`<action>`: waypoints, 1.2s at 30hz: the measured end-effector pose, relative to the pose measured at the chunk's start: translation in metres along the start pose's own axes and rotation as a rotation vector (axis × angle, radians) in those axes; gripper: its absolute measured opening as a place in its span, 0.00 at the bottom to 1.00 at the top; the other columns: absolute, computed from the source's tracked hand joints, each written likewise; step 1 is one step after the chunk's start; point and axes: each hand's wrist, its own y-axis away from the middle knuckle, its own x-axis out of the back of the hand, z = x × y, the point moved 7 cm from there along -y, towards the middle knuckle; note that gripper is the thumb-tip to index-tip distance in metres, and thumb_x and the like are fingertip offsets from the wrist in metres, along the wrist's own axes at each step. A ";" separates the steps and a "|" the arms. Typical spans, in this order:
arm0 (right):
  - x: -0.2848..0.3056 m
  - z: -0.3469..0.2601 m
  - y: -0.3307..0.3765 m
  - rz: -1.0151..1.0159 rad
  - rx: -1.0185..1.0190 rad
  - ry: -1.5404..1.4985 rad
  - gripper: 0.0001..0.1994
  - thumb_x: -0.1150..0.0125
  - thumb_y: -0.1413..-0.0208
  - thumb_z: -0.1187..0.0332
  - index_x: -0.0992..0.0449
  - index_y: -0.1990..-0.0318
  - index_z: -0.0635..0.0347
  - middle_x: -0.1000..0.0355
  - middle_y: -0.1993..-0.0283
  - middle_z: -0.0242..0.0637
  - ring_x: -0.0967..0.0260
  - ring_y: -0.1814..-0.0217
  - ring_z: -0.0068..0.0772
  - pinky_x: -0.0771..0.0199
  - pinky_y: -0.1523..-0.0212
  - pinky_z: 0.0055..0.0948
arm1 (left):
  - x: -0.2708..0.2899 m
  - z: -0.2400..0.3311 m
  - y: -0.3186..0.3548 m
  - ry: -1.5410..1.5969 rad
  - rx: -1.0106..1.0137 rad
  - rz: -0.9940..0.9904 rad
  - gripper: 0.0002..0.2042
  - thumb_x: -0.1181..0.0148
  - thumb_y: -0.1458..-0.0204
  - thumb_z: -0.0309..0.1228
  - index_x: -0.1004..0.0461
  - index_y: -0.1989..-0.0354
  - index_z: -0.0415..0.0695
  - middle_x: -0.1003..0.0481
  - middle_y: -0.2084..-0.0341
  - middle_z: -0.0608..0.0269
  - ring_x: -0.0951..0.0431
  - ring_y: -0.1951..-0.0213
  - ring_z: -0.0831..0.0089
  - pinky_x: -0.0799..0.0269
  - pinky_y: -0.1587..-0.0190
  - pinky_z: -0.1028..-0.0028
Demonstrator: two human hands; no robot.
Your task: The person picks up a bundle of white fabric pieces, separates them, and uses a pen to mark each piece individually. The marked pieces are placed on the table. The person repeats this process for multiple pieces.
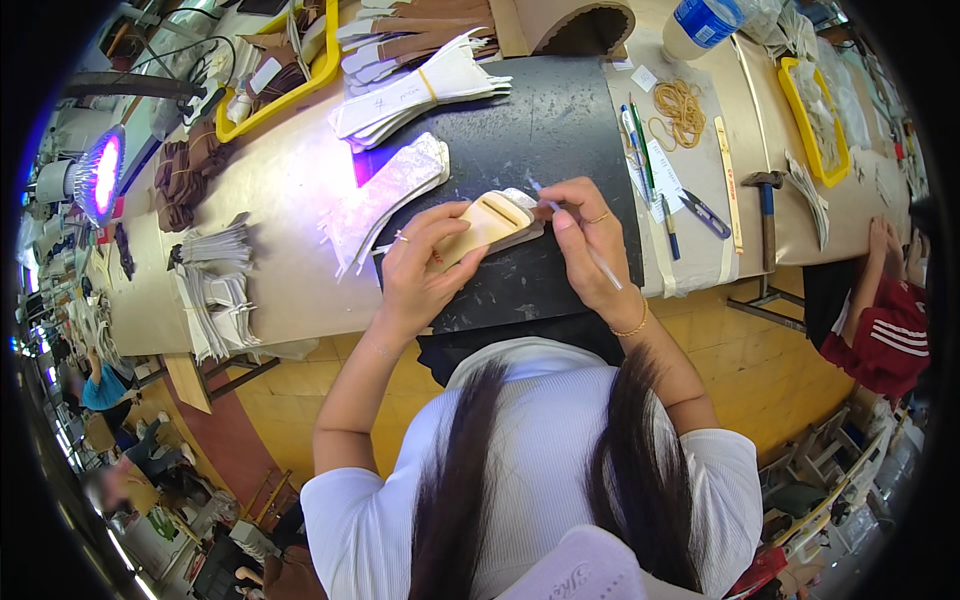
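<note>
My left hand (425, 265) grips a cream-coloured flat template (487, 222) with a dark slot near its far end. Under it lies a white cut piece (519, 198), held against the black mat (590, 130). My right hand (588, 245) pinches a slim pale pen (606, 268), its tip end beside the template's far right edge. A white cut stack (395, 190) fans out on the mat's left edge, close to my left hand. Beyond it, a second white stack (415, 95) is tied with a rubber band.
Right of the mat are pens (645, 150), rubber bands (680, 112), thread snips (707, 214) and a hammer (767, 205). Yellow baskets (328, 70) stand at both sides. A purple-lit lamp (100, 175) is at left; a person in red (885, 325) sits at right.
</note>
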 end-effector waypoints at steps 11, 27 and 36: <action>-0.012 -0.010 0.000 -0.112 0.197 0.336 0.10 0.49 0.37 0.76 0.27 0.50 0.61 0.19 0.57 0.42 0.29 0.53 0.43 0.35 0.43 0.39 | 0.140 0.059 -0.003 -0.677 0.228 0.119 0.12 0.27 0.51 0.25 0.17 0.57 0.45 0.19 0.51 0.63 0.20 0.63 0.75 0.29 0.74 0.78; 0.012 0.005 0.007 0.072 0.017 0.146 0.11 0.48 0.37 0.75 0.27 0.48 0.61 0.23 0.58 0.40 0.28 0.54 0.40 0.35 0.45 0.36 | 0.040 0.014 -0.026 -0.447 -0.116 -0.113 0.12 0.28 0.51 0.29 0.16 0.57 0.45 0.19 0.53 0.58 0.21 0.54 0.59 0.24 0.50 0.62; 0.000 0.015 0.009 -0.072 -0.018 0.179 0.12 0.54 0.29 0.72 0.30 0.44 0.66 0.31 0.54 0.40 0.21 0.47 0.36 0.29 0.47 0.28 | -0.013 0.011 -0.004 -0.452 -0.155 -0.232 0.12 0.29 0.52 0.29 0.15 0.59 0.43 0.20 0.49 0.59 0.23 0.53 0.60 0.26 0.49 0.62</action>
